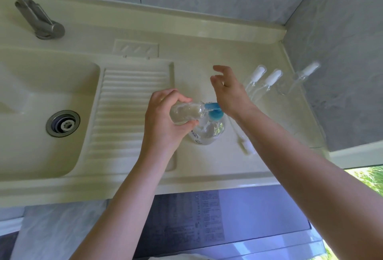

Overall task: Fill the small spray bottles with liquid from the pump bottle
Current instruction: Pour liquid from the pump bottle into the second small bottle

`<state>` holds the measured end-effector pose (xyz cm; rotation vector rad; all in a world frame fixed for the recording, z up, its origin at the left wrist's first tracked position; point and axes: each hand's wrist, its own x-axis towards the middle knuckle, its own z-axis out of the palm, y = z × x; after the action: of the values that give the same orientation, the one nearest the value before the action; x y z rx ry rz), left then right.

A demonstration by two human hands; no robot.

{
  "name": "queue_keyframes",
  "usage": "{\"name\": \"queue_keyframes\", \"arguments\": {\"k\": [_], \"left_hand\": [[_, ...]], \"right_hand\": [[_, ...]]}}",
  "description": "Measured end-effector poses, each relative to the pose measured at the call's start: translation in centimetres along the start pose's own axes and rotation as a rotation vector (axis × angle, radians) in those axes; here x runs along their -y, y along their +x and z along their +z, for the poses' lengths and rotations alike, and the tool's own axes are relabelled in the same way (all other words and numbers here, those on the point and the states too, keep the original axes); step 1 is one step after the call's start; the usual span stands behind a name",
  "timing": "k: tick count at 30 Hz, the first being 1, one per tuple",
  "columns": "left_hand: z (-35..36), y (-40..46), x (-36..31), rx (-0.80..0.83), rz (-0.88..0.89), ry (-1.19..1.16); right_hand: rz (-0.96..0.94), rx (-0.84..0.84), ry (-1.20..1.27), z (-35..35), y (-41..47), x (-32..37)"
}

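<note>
Cream counter (207, 56) beside sink (41, 94), left hand (163, 123) gripping clear small bottle (186, 112) tilted mouth-first at blue pump (213, 108) of pump bottle (209, 133) standing on counter, right hand (230, 92) above pump, fingers loose, holding nothing, capped spray bottles (265, 81) far right.

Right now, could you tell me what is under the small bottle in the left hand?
The pump bottle stands beneath the small bottle, its blue nozzle at the mouth. The left hand covers the small bottle's base.
</note>
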<state>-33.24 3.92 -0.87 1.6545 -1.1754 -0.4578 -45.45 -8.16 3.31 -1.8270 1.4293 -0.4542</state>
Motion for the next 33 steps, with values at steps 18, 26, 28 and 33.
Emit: {"name": "queue_keyframes", "arguments": {"k": [18, 26, 28, 33], "left_hand": [[0.2, -0.2, 0.5, -0.015, 0.038, -0.030], [0.1, -0.2, 0.6, -0.010, 0.047, -0.042], [0.1, -0.1, 0.7, -0.009, 0.048, -0.059], [0.4, -0.3, 1.0, -0.017, 0.042, -0.052]], "right_hand": [[-0.005, -0.008, -0.067, 0.3, 0.4, 0.0], [-0.022, -0.023, -0.131, 0.5, 0.6, -0.2], [-0.037, -0.025, -0.104, 0.4, 0.7, -0.1], [0.006, -0.027, -0.099, 1.2, 0.5, -0.7]]}}
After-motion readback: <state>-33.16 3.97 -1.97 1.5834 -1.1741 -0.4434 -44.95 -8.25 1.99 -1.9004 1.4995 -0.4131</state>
